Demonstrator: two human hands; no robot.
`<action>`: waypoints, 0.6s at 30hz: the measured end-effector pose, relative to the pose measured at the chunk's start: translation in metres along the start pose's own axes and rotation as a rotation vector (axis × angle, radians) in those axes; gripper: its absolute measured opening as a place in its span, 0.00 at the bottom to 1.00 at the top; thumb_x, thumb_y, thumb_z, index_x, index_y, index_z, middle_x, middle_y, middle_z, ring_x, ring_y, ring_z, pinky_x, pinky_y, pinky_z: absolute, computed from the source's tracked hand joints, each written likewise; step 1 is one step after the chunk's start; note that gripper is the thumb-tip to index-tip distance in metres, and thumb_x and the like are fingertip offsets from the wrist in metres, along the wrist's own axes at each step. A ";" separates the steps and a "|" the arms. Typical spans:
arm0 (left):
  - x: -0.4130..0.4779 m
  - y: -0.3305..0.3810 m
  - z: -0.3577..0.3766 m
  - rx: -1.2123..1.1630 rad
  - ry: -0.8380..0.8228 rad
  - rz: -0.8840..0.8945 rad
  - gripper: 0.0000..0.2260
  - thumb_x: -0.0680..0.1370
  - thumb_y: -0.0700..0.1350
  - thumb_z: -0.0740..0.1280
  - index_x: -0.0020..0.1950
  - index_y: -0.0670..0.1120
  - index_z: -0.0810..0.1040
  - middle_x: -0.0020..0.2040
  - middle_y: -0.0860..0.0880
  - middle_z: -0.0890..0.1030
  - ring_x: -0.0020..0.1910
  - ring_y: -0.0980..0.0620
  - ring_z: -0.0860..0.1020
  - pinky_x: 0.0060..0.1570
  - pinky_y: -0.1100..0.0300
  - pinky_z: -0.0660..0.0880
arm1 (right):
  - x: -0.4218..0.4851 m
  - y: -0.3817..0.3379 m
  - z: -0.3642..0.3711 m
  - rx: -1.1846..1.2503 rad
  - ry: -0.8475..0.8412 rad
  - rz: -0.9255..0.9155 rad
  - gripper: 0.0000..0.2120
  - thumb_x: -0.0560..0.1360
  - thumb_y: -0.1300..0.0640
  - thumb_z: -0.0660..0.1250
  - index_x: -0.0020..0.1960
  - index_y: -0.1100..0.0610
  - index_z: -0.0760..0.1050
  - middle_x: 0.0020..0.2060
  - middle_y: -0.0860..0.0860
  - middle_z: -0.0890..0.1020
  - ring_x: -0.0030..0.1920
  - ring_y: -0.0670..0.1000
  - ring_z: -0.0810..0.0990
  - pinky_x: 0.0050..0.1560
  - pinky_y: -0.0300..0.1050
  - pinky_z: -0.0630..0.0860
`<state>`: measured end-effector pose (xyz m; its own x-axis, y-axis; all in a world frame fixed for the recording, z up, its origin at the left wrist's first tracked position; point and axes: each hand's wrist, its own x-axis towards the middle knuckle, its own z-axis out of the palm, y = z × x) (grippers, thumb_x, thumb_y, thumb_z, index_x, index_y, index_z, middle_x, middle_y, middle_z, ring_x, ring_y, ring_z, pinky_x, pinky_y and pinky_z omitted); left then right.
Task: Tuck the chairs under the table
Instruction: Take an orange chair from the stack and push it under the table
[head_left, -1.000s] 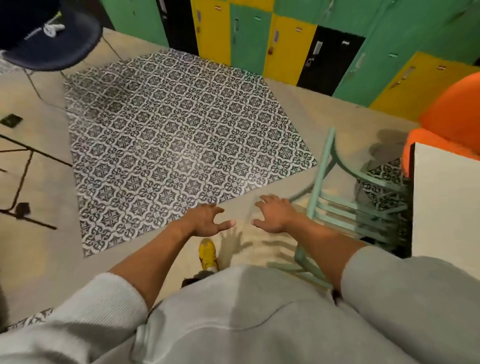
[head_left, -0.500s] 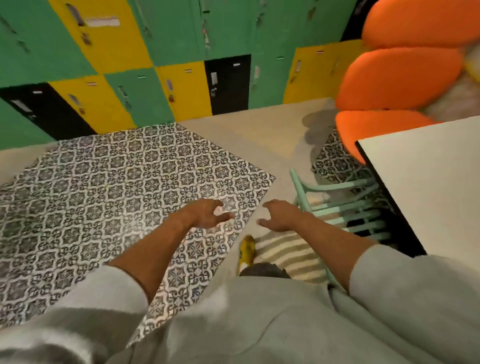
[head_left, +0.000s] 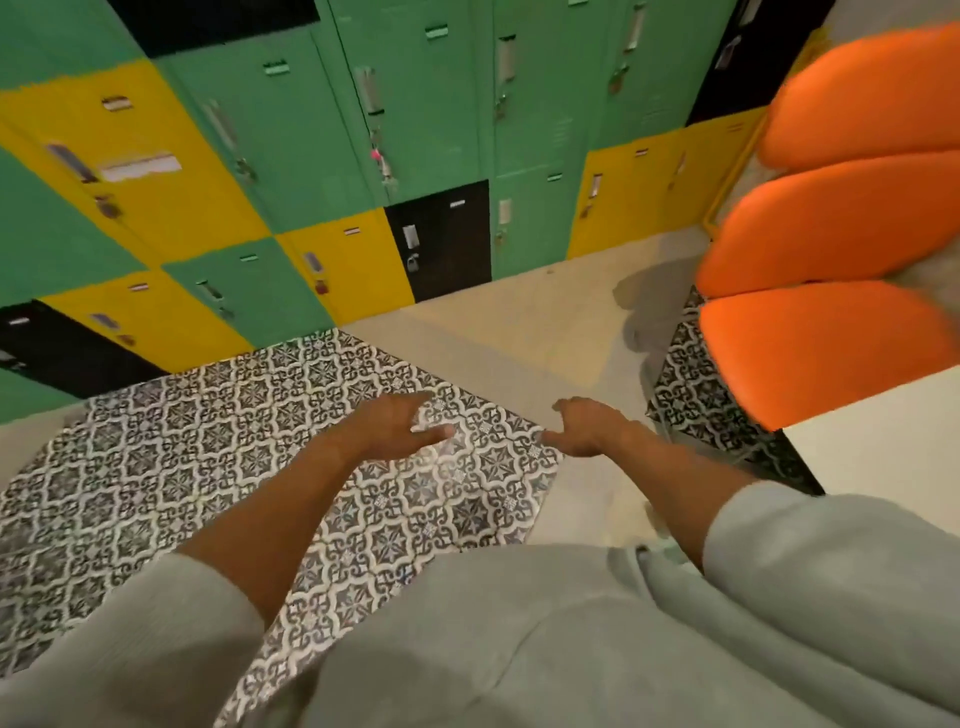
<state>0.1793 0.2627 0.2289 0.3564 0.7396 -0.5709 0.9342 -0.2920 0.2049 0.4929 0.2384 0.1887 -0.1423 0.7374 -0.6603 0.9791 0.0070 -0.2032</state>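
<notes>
**Both hands free above the floor, table corner at right**

A wall of green, yellow and black lockers (head_left: 322, 171) spans the upper left and centre of the head view. Below it, a black-and-white patterned floor panel (head_left: 171, 467) lies on the beige floor (head_left: 519, 322).

The left hand (head_left: 397, 426) is extended forward over the patterned panel, palm down, fingers spread apart and gripping nothing. The forearm is bare; a grey sleeve (head_left: 156, 639) is pushed up toward the elbow.

The right hand (head_left: 587, 428) is held just beside the left, apart from it, over the panel's right corner. Its fingers are loosely curled but unclenched, and it holds nothing.

Further right, the pale table (head_left: 883, 431) shows one corner at the frame edge, near the right forearm. Orange cushioned seats (head_left: 831, 343) stand directly behind the table, stacked upward in the view. No chair is visibly in contact with either hand; the mint chair cannot be made out clearly here.
</notes>
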 end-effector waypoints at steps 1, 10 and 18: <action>0.019 0.002 -0.017 -0.001 0.026 0.031 0.42 0.80 0.74 0.57 0.86 0.48 0.59 0.82 0.44 0.68 0.80 0.42 0.68 0.78 0.45 0.66 | 0.009 0.006 -0.023 0.014 0.039 0.018 0.39 0.83 0.34 0.63 0.84 0.59 0.63 0.80 0.60 0.69 0.77 0.62 0.71 0.76 0.57 0.71; 0.215 0.054 -0.174 0.255 0.033 0.330 0.41 0.79 0.74 0.59 0.85 0.51 0.61 0.82 0.46 0.69 0.79 0.43 0.69 0.74 0.43 0.70 | 0.071 0.055 -0.175 0.094 0.249 0.201 0.42 0.80 0.28 0.60 0.84 0.54 0.62 0.80 0.58 0.70 0.77 0.62 0.72 0.74 0.59 0.73; 0.378 0.104 -0.325 0.358 0.108 0.681 0.40 0.81 0.73 0.58 0.85 0.49 0.61 0.82 0.46 0.68 0.79 0.45 0.69 0.76 0.46 0.67 | 0.113 0.110 -0.301 0.200 0.366 0.441 0.41 0.80 0.27 0.59 0.83 0.52 0.64 0.77 0.55 0.74 0.75 0.61 0.75 0.69 0.56 0.76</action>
<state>0.4158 0.7096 0.2928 0.8671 0.3760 -0.3268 0.4530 -0.8680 0.2032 0.6284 0.5260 0.3097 0.3650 0.8264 -0.4287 0.8830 -0.4532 -0.1218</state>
